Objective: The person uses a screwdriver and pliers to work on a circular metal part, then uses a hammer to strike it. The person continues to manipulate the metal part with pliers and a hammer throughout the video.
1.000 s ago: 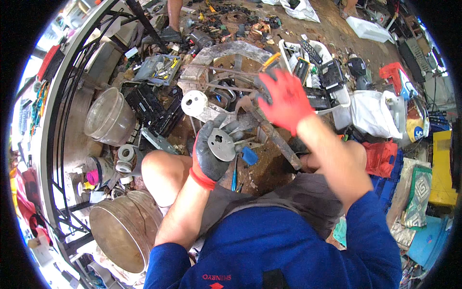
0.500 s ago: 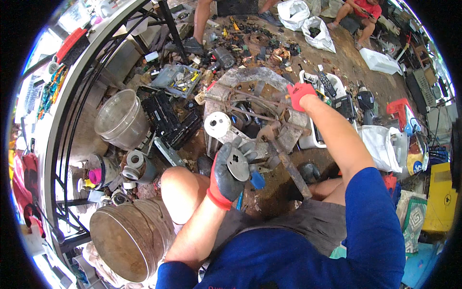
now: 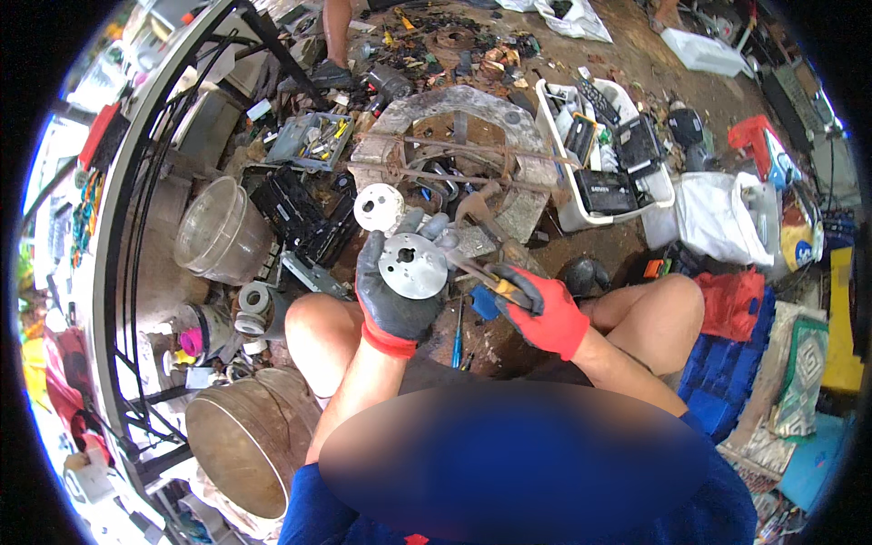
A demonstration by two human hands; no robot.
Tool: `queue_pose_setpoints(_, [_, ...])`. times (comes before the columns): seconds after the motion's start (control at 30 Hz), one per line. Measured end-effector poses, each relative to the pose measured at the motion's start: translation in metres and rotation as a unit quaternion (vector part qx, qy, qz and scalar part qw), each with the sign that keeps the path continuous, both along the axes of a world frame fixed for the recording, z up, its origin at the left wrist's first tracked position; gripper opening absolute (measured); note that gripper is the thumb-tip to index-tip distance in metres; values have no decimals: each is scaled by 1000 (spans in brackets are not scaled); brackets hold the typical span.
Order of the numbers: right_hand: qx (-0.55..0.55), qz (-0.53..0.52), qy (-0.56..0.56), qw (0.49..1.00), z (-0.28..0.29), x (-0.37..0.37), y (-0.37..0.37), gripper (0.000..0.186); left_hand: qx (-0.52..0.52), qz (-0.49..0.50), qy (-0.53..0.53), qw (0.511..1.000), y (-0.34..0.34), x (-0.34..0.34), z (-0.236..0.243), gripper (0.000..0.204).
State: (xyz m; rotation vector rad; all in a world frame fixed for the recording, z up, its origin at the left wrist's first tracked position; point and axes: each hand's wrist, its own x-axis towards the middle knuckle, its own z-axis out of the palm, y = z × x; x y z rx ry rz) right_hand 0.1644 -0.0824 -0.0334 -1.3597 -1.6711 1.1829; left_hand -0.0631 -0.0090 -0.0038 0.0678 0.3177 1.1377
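My left hand (image 3: 396, 313), in a black and red glove, is closed around a round silver metal disc (image 3: 420, 274) with holes in it. Its flat face is tilted up. In my right hand (image 3: 552, 318), gloved the same way, is a pair of pliers (image 3: 476, 272) with yellow and dark handles; the metal end points at the disc's right edge. Beyond the left hand lies a pale round metal part (image 3: 378, 208) with a hole. A hammer (image 3: 481, 216) rests on the worn grey ring-shaped block (image 3: 454, 102). On the ground between my legs is a blue-handled screwdriver (image 3: 458, 338).
A white bin (image 3: 556, 204) of electronic parts stands at the far right of the block. Left are a clear bucket (image 3: 218, 232), black plastic casings (image 3: 304, 213) and a grey toolbox (image 3: 309, 143). A large metal bucket (image 3: 245, 445) stands near my left leg. Another person's leg (image 3: 337, 36) shows behind.
My right hand has come back from beside the white bin to the disc, and the pliers now show in it. My left hand has turned the disc's face upward. The view has shifted.
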Motion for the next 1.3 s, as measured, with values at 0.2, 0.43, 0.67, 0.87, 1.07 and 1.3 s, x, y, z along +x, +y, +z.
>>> queue_pose_setpoints(0.2, [195,14,-264,945,-15,0,-9,60,39,0,25,999,-2,3,-4,64])
queue_pose_setpoints(0.43, [211,-8,-355,911,-23,-4,-18,61,87,-4,23,996,-5,6,-15,71])
queue_pose_setpoints(0.67, [214,-19,-364,906,-24,-11,-20,61,58,8,32,998,-11,17,-10,66])
queue_pose_setpoints(0.87, [68,-30,-258,963,6,-22,-13,66,135,24,115,984,-16,16,-8,73])
queue_pose_setpoints(1.07, [65,-23,-288,955,-3,-29,-16,75,262,36,320,910,-19,15,-15,102])
queue_pose_setpoints(1.3, [-29,22,-169,985,-4,-27,-17,71,246,29,339,908,-23,4,-16,99])
